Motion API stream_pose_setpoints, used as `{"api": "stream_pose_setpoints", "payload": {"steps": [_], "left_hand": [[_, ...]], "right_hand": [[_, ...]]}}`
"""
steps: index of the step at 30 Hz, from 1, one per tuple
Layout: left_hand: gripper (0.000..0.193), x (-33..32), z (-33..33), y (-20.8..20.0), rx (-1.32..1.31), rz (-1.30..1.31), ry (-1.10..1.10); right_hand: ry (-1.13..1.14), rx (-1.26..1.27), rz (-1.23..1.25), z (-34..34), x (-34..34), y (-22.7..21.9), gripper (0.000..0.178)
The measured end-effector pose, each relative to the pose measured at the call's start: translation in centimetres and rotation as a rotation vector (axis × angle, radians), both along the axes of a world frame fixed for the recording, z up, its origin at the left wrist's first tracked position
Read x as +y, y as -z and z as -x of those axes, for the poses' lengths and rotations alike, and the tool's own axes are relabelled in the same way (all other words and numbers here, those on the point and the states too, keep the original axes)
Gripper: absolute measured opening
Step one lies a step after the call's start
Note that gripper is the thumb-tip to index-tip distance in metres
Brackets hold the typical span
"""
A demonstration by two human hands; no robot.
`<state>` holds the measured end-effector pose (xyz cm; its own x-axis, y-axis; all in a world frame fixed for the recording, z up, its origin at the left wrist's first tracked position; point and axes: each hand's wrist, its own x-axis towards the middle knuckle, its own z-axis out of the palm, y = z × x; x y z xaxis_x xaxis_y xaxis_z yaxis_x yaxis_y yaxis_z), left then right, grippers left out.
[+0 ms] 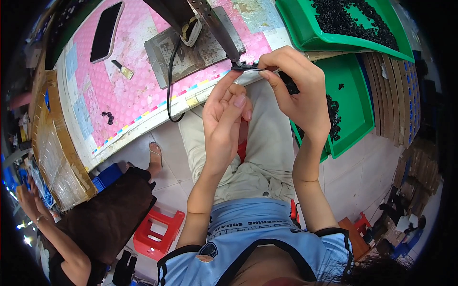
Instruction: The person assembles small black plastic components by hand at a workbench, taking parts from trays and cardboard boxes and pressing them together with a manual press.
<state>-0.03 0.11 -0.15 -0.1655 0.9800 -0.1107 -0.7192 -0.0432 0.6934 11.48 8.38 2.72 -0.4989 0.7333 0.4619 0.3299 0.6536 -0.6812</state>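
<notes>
My right hand (300, 86) pinches a thin dark strip-like tool (250, 67) between thumb and fingers; its exact kind is too small to tell. At the tool's left end is a small black part (236, 66), right under the tip of a slanted metal rod (222, 35). The index fingertip of my left hand (224, 112) touches that black part from below. Its other fingers curl loosely, with the thumb lying over them and nothing visible in the palm. Behind the rod, a worn metal base plate (164, 52) lies on the pink-covered table (138, 95).
Green trays (353, 114) with small black parts stand at the right, one (305, 28) higher on the table. A phone (106, 32), a small blade (123, 69) and black bits (108, 117) lie leftward. A black cable (170, 90) hangs over the edge. Another person's arm (62, 238) shows lower left, near a red stool (157, 233).
</notes>
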Motion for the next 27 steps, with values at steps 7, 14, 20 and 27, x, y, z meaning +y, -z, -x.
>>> {"api": "stream_pose_setpoints", "payload": {"steps": [7, 14, 20, 27], "left_hand": [[0.036, -0.1, 0.2, 0.5, 0.041, 0.123, 0.027], [0.032, -1.8, 0.0, 0.4, 0.091, 0.184, 0.07], [0.03, -3.0, -0.7, 0.4, 0.083, 0.196, 0.112], [0.03, -4.9, -2.3, 2.3, 0.111, 0.287, 0.281]], "right_hand": [[-0.022, -0.015, 0.094, -0.4, -0.3, 1.0, 0.011], [0.006, -0.009, 0.118, -1.4, -2.5, 1.8, 0.015], [0.035, 0.037, 0.18, -2.7, -4.9, 1.9, 0.017], [0.122, 0.438, 0.665, -7.2, -7.3, 8.3, 0.009]]}}
